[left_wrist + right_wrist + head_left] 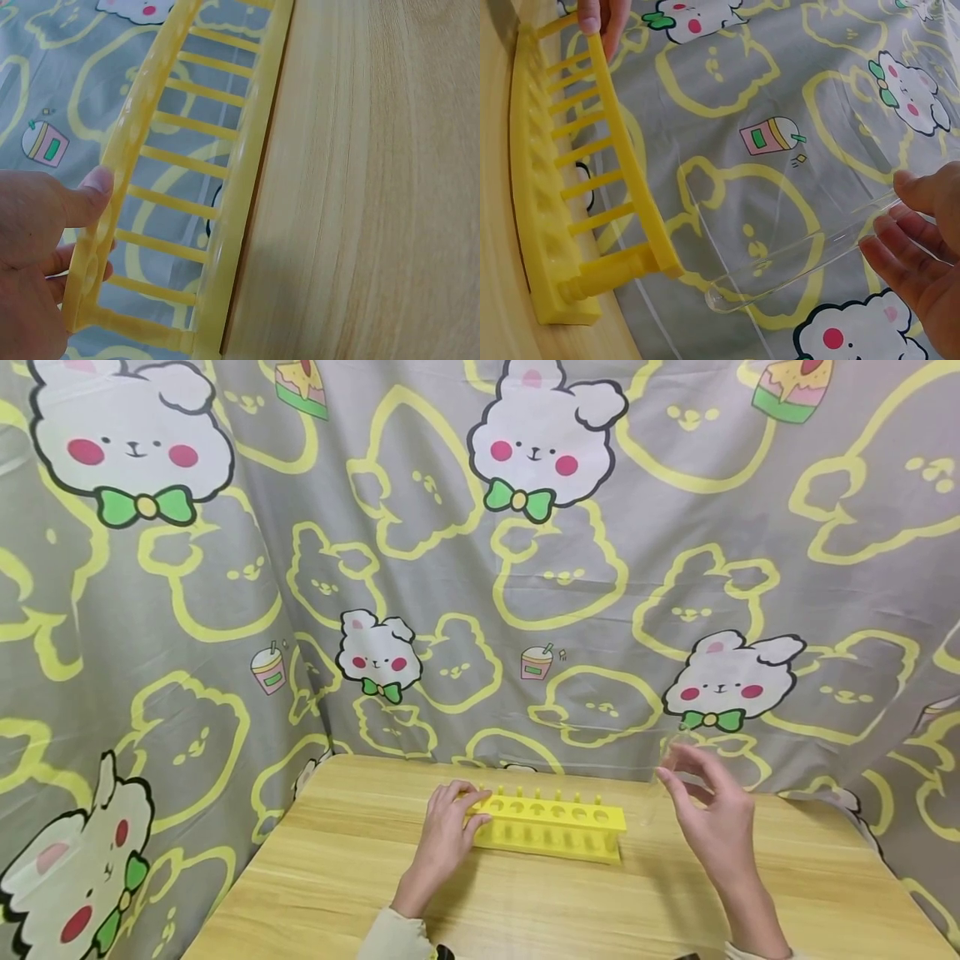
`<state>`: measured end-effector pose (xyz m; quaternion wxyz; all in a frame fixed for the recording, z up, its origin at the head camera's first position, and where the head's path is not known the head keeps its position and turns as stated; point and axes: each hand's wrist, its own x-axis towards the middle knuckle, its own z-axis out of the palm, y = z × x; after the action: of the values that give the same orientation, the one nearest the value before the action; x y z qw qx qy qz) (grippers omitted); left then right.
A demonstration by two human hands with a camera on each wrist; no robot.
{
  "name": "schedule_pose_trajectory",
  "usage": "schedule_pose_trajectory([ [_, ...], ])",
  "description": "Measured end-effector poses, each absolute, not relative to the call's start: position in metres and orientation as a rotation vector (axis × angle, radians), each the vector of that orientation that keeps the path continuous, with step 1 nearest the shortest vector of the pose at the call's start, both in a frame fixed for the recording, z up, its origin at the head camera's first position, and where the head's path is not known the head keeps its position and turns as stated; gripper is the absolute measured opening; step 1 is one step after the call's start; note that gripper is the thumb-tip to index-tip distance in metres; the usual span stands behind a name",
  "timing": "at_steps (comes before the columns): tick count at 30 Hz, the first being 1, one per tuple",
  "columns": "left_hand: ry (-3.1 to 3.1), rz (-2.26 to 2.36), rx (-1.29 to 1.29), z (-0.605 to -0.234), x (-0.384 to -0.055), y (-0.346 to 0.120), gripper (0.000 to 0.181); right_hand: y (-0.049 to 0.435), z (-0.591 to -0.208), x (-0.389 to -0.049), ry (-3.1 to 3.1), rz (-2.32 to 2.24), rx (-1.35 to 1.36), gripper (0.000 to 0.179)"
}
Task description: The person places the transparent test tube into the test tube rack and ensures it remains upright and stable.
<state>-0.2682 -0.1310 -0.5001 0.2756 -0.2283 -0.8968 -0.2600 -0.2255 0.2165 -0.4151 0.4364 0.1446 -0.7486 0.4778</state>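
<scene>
A yellow test tube rack with a row of round holes and a row of pegs stands on the wooden table. At its left end my left hand grips the top plate; the left wrist view shows the thumb on top and fingers underneath. To the right of the rack my right hand pinches a clear glass test tube near its upper end. The tube tilts, its rounded bottom hanging down beside the rack's right end. No tubes show in the rack's holes.
The light wooden table reaches back to a grey cloth printed with rabbits and yellow outlines. This cloth hangs behind the table and along both sides.
</scene>
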Motion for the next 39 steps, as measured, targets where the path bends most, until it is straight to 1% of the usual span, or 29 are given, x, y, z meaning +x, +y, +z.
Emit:
schedule_pose_trajectory([
  [19, -2.466, -0.73, -0.594, -0.495, -0.267, -0.13, 0.037, 0.21, -0.415, -0.228, -1.87, 1.121, 0.376, 0.044],
  [39, -2.443, -0.732, -0.6, -0.499, -0.267, -0.131, 0.038, 0.204, -0.413, -0.231, -1.874, 1.145, 0.407, 0.042],
])
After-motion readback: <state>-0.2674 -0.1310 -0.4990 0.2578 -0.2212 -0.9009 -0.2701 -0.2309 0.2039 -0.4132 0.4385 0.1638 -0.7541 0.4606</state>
